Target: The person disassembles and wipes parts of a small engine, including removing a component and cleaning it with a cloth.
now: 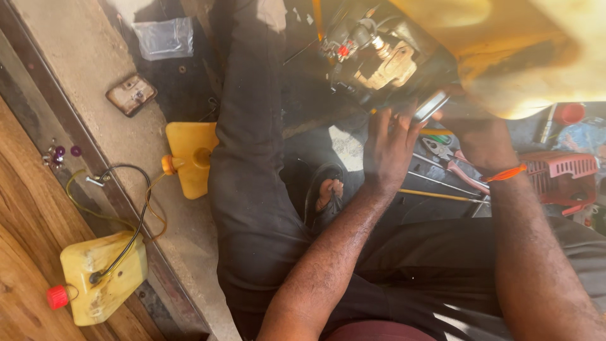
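Nearest the camera, 2 bare forearms reach away over dark trousers (252, 208). The left hand (388, 148) lies with its fingers spread and loose, the fingertips touching the underside of a small engine (379, 60) with a dirty yellow housing (524, 57). The right hand (483, 136), with an orange band (505, 173) at the wrist, is pressed up against the same engine beside a shiny metal part (432, 106); its fingers are hidden behind the housing, so I cannot tell whether it grips anything. The engine sits at the far right, held above the floor. Between the 2 wrists lie pliers with pink handles (457, 165) and thin metal rods (435, 194). A red plastic cover (562, 177) rests at the right edge. To the near left, on wooden boards, a yellow fuel tank (101, 278) with a red cap (57, 297) trails a black hose (136, 215). Farther left sits a second yellow tank (189, 155), and beyond it a small rusty plate (131, 95) and a clear plastic bag (165, 38).
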